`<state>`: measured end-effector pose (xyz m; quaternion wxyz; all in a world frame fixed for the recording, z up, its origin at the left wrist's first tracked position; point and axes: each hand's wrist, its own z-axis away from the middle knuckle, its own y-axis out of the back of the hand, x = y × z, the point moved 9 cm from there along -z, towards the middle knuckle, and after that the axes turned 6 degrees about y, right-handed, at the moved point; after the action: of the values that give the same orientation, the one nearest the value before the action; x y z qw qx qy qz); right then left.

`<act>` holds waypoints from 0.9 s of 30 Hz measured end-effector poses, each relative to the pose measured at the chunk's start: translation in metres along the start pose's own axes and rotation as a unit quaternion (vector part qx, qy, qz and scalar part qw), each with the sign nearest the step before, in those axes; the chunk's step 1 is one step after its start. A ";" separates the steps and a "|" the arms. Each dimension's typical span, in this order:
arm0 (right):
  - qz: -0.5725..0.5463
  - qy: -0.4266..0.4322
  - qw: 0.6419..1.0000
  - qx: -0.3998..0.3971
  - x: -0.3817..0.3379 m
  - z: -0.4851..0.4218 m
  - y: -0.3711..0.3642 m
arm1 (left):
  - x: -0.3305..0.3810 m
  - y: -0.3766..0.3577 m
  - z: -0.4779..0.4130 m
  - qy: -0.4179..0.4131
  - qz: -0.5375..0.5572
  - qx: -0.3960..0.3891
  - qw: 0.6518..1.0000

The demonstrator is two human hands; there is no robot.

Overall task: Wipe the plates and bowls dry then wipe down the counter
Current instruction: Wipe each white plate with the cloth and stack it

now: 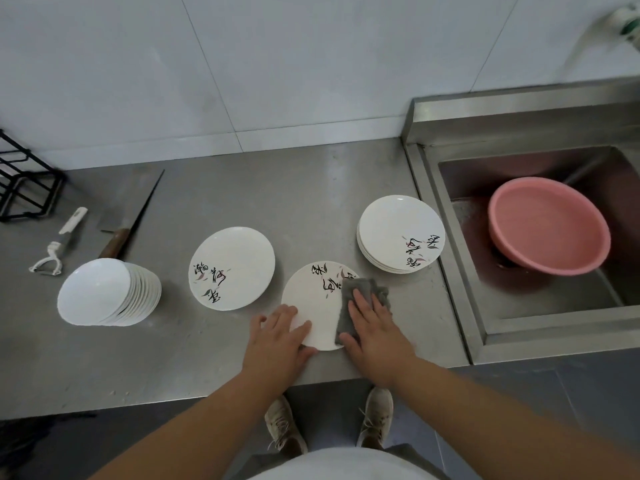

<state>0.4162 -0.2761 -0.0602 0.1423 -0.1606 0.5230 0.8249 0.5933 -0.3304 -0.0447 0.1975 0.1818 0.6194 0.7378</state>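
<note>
A white plate (317, 299) with black brush lettering lies on the steel counter (194, 351) near its front edge. My left hand (278, 337) rests with straight fingers on the plate's near left rim. My right hand (372, 329) presses a grey cloth (360, 297) flat onto the plate's right side. A single matching plate (231, 268) lies to the left. A short stack of the same plates (401, 233) stands to the right, by the sink. Several plain white bowls (109, 292) lean in a tilted stack at the far left.
A sink (485, 299) at the right holds a tilted pink basin (549, 225). A cleaver (130, 216), a white peeler (60, 242) and a black wire rack (24, 178) sit at the counter's back left. A tiled wall backs the counter. My shoes show below its front edge.
</note>
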 end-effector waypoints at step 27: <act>0.032 0.007 0.999 -0.020 0.014 -0.006 0.013 | -0.009 -0.010 -0.013 -0.055 -0.011 -0.086 0.995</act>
<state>0.3992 -0.2855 -0.0578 0.1091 -0.1529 0.5124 0.8380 0.5950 -0.3445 -0.0570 0.2542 0.1978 0.5436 0.7751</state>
